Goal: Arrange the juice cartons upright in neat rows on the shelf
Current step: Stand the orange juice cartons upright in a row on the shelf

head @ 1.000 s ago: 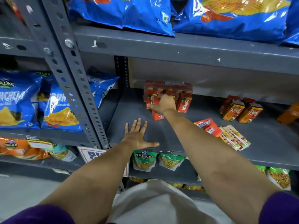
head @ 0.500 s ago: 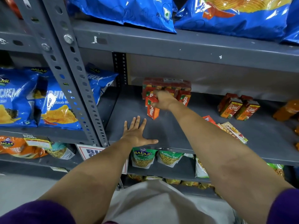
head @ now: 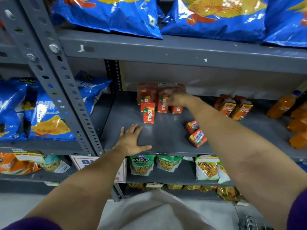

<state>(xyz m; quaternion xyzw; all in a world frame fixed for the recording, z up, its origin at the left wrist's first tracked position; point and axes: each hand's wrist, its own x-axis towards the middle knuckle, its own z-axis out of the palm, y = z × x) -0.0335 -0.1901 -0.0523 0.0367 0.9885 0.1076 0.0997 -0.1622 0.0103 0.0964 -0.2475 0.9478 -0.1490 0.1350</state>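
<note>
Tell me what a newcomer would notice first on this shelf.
The big blue chip bags on the top shelf, then the red Maaza cartons standing at the back left of the grey middle shelf. The right hand reaches into that cluster, blurred; the left hand lies flat at the front edge. Two cartons lie tipped beside the right forearm.

juice cartons (head: 149, 112): red, white lettering | shelf (head: 167, 131): dark grey | chip bags (head: 106, 14): blue, yellow | sleeves (head: 299, 211): purple
</note>
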